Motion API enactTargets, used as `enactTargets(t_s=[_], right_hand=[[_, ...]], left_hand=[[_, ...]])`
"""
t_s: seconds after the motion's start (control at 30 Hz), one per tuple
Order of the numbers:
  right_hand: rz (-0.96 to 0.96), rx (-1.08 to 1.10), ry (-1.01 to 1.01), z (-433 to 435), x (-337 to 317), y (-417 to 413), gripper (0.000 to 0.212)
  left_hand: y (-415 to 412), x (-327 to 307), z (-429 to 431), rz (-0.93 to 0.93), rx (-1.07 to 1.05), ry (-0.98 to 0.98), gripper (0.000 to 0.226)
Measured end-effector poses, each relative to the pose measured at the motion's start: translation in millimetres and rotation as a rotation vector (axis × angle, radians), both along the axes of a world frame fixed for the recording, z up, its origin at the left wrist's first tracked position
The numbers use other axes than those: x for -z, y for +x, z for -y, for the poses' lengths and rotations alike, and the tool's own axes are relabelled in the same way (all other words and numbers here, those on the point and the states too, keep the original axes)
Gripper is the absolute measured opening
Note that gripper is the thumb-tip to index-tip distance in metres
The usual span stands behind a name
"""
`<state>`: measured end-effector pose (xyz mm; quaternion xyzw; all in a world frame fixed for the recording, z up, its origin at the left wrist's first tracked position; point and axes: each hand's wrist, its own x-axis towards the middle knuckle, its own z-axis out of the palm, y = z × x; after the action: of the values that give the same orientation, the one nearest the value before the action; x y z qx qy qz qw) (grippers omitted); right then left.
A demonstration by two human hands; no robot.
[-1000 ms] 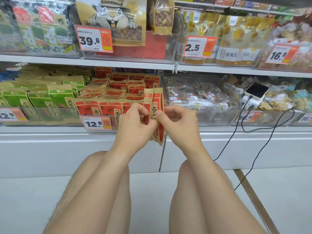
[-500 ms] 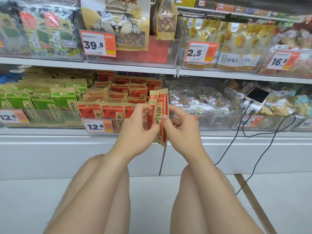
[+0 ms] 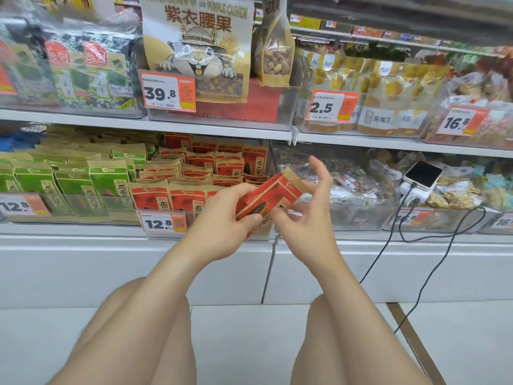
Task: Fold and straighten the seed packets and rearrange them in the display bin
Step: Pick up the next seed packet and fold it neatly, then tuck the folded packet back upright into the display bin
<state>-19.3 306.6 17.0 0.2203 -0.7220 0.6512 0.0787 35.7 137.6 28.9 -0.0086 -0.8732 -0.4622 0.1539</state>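
the red packet is no longer standing straight up at the right end of the bin with both hands pinching it. now it is out in front of the bin and tipped over on its side, with its brown top edge pointing up and to the right. the left hand holds the lower end, with the thumb under it and the fingers curled over the top. the right hand has let go with most of its fingers. they are spread out and point up. the thumb side looks like it touches the packet from below, but i cannot tell for sure. so the packet is in the air, just in front of the bin and not in it. the other red packets stand in rows in the bin behind the price tag. the green packets sit in the next bin to the left on the same shelf. i think the packet is being turned so its top can be folded flat and smoothed. it does not look fixed yet, and it has to go back in its row after that.
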Motion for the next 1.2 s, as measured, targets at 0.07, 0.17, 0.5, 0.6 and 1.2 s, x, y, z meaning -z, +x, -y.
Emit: enactTargets(t_s=[0.07,0.17,0.5,0.6,1.2], right_hand=[[-0.045,-0.077,0.026,2.3,-6.2,-3.3,0.080],[-0.103,-0.020,0.096,4.4,-15.9,-16.5,0.048],[-0.600,0.341,0.255,28.7,-46.4,-80.1,0.018],[-0.655,0.290,0.422,43.5,-33.5,-108.6,0.018],[-0.230,-0.187,1.398,89.8,-30.5,-207.1,0.031]], left_hand=[[-4.4,-6.3,6.5,-0.002,-0.003,-0.038,0.031],[-16.0,-19.2,17.1,-0.039,-0.049,-0.097,0.030],[-74.8,-12.9,48.7,-0.104,-0.363,-0.338,0.028],[-81.1,1.3,59.5,-0.015,-0.337,-0.423,0.031],[-116.2,1.1,72.3,0.094,-0.306,-0.589,0.030]])
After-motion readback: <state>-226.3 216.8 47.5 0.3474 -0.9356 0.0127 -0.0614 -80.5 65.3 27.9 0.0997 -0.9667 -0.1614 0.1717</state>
